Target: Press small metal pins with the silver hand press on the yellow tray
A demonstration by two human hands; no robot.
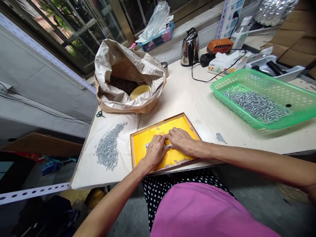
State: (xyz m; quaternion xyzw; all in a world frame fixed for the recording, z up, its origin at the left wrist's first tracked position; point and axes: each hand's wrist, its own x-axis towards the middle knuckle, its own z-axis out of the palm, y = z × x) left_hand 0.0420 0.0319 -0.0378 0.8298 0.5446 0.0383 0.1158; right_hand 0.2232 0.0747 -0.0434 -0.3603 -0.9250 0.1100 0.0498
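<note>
Both hands work close together over a shallow wooden-framed tray (pixel 140 133) with a bright yellow bottom. My left hand (pixel 155 149) is closed, its fingers curled down at the tray's middle. Beside it, my right hand (pixel 181 141) is closed too, fingertips nearly meeting those of the left. A thin pale strip (pixel 168 146) shows between the hands; what the fingertips grip is mostly hidden. Small metal pins (pixel 178 162) lie along the tray's near edge, and a few more are near its far edge.
A pile of metal pins (pixel 108 148) lies left of the tray, near green-handled scissors (pixel 100 114). An open woven sack (pixel 106 65) stands behind. On the right are a green basket (pixel 234 115) of pins, a steel kettle (pixel 190 49) and an orange battery pack (pixel 219 46).
</note>
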